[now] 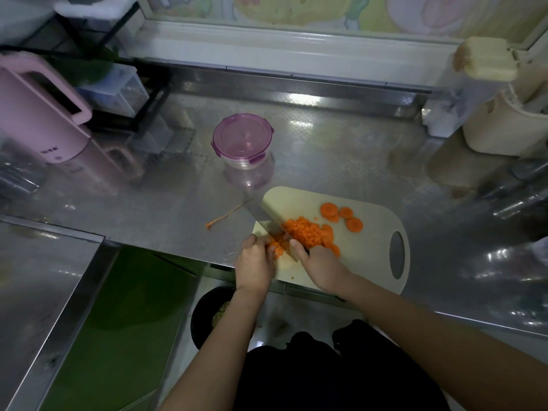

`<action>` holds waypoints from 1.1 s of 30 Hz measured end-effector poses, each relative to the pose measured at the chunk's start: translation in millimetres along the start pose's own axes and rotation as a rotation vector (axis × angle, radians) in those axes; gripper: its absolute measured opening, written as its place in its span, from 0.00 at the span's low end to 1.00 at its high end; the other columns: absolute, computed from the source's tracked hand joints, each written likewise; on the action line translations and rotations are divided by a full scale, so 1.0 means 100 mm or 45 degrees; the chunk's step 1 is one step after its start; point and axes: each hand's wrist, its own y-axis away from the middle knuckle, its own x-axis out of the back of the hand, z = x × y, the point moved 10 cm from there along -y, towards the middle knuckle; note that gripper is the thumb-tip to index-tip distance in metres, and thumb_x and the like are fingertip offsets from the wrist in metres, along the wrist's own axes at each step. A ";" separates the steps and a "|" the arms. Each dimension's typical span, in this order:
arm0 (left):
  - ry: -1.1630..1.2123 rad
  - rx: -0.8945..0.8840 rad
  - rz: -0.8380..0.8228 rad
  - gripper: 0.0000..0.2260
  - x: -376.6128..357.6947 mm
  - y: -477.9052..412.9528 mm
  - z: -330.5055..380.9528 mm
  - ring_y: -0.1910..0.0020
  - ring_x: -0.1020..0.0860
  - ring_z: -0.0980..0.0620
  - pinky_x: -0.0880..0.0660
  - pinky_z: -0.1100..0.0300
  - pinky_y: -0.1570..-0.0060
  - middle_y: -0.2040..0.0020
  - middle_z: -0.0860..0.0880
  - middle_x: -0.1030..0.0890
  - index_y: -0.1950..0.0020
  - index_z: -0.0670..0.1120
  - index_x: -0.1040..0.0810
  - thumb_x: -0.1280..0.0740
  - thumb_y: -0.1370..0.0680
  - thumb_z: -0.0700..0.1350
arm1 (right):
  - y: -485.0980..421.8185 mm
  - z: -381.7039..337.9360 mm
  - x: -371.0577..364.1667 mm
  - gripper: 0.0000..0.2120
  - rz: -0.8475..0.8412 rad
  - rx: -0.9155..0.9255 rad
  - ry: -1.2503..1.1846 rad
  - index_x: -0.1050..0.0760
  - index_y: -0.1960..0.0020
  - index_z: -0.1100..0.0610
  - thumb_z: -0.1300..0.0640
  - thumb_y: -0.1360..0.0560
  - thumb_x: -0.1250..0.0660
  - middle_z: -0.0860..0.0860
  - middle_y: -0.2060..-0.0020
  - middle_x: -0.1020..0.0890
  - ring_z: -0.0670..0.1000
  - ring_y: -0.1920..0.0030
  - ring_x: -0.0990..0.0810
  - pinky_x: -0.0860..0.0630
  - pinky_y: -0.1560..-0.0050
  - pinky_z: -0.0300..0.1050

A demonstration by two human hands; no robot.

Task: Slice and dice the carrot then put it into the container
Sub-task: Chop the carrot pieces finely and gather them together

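Note:
A cream cutting board [370, 247] lies at the counter's front edge. On it sits a pile of diced carrot [305, 231], with a few round carrot slices [341, 215] behind it to the right. My right hand [318, 264] grips the handle of a wide knife [262, 215] whose blade stands on the board left of the pile. My left hand [255, 261] holds small carrot pieces [274, 246] against the blade, fingers curled on them. A round clear container [243, 142] with a purple lid clipped on stands behind the board.
A carrot tail [221, 218] lies on the steel counter [178, 188] left of the board. A pink kettle [41, 114] stands at the far left, a cream utensil holder [504, 126] at the far right. Below the counter edge sits a black bin [209, 315].

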 end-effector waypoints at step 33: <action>0.020 0.021 0.033 0.09 0.08 0.06 -0.02 0.51 0.23 0.41 0.26 0.52 0.55 0.48 0.43 0.23 0.46 0.42 0.20 0.38 0.22 0.41 | 0.15 -0.20 -0.13 0.27 -0.051 0.091 0.166 0.30 0.63 0.61 0.45 0.18 0.53 0.58 0.65 0.23 0.60 0.55 0.20 0.30 0.58 0.46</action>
